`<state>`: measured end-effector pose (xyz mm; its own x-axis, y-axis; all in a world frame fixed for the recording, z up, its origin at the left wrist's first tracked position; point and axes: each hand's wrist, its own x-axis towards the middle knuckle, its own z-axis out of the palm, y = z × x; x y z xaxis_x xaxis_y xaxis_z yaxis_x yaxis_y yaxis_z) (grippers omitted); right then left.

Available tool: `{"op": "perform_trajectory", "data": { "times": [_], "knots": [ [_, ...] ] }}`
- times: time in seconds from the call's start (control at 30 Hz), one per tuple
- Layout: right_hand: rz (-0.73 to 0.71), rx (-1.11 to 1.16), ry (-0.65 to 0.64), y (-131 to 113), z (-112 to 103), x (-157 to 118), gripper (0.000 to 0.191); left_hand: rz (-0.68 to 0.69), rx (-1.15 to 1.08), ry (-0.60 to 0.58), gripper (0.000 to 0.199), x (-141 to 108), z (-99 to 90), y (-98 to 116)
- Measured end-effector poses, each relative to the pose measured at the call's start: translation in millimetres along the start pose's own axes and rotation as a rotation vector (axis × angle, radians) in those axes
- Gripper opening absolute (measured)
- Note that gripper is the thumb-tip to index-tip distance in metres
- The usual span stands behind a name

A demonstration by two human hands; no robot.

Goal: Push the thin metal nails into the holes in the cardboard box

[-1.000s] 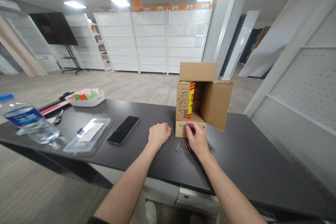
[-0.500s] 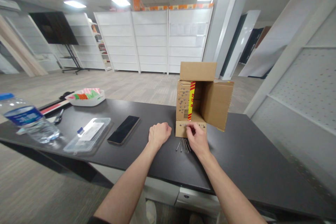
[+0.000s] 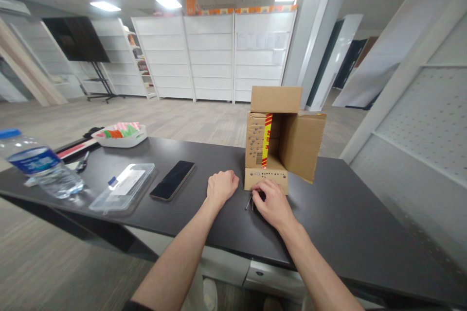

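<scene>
An open cardboard box stands on its side on the dark table. Its lower front flap hangs down and carries a row of small holes, with a few round metal heads at the left. In front of that flap, my right hand reaches low over the long thin nails, thumb and fingers apart and curved. It hides most of the nails; only one or two show at its left. Closed in a loose fist, my left hand rests on the table left of the box, with nothing visible in it.
Left of my left hand lies a phone, then a clear plastic case and a water bottle. Farther back stands a white basket with colourful contents. The box's side flap sticks out to the right.
My right hand has dropped from the holes in the front flap to the nails on the table, uncovering the row of holes. My left hand has stayed still.
</scene>
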<state>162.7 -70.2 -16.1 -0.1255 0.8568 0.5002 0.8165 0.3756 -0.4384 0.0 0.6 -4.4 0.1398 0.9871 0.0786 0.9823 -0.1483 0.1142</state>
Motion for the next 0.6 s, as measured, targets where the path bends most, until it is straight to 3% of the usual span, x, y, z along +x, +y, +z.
{"op": "perform_trajectory", "data": {
  "times": [0.27,0.6],
  "knots": [
    [-0.026,-0.075,-0.134,-1.4,0.6,-2.4,0.01,0.011,0.01,0.017,0.039,-1.1,-1.0,0.1],
    [-0.068,-0.065,-0.131,-9.1,-3.8,-2.7,0.007,-0.004,0.009,0.012,0.038,-1.0,-2.1,1.1]
  ]
}}
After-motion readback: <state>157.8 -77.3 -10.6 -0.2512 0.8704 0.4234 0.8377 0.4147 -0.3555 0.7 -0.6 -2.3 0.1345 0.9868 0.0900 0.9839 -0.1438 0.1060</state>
